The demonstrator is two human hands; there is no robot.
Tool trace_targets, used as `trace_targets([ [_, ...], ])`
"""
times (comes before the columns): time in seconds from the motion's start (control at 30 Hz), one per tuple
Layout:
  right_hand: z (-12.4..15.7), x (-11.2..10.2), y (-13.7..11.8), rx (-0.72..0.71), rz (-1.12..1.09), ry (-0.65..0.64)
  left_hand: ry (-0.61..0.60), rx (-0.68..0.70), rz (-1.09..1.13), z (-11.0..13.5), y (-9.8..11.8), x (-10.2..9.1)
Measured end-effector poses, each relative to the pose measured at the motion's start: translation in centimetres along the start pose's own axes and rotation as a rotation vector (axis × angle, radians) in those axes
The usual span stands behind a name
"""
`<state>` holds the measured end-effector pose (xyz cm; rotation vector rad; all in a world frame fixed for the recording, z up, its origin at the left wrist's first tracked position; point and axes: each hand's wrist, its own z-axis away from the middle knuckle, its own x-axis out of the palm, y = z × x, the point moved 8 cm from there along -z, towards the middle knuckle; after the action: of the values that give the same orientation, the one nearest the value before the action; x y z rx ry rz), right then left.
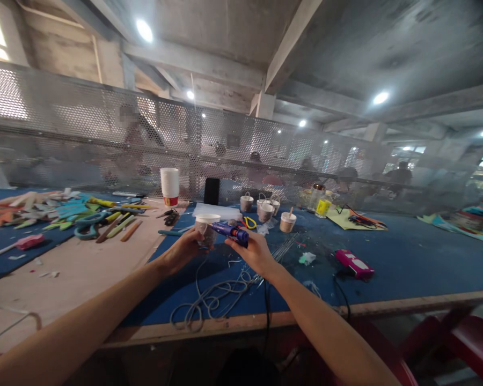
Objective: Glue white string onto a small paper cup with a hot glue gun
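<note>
Cup (206, 234), grey, white-rimmed, fills left grip (188, 243); right grip (258, 252) clasps blue glue gun (229, 231).

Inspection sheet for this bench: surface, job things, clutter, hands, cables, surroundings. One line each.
Surface: blue tabletop, pinkish sheet at left.
Job things: pale cup and blue gun-shaped tool, its tip at the cup; contact unclear.
Clutter: coloured pieces at left; crumpled scrap and pink device at right.
Hands: left hand holds the cup; right hand grips the tool.
Cables: grey cord looped loosely in front; black cable from the pink device to the near edge.
Surroundings: perforated screen behind, blurred people beyond, red seat lower right.
</note>
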<state>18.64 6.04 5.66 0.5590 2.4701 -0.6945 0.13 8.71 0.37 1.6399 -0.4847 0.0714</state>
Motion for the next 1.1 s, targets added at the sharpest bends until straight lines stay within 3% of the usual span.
trace_targets([
  [1.1, 0.13, -0.15, 0.07, 0.024, 0.109, 0.004, 0.036, -0.022, 0.009, 0.09, 0.13, 0.30],
])
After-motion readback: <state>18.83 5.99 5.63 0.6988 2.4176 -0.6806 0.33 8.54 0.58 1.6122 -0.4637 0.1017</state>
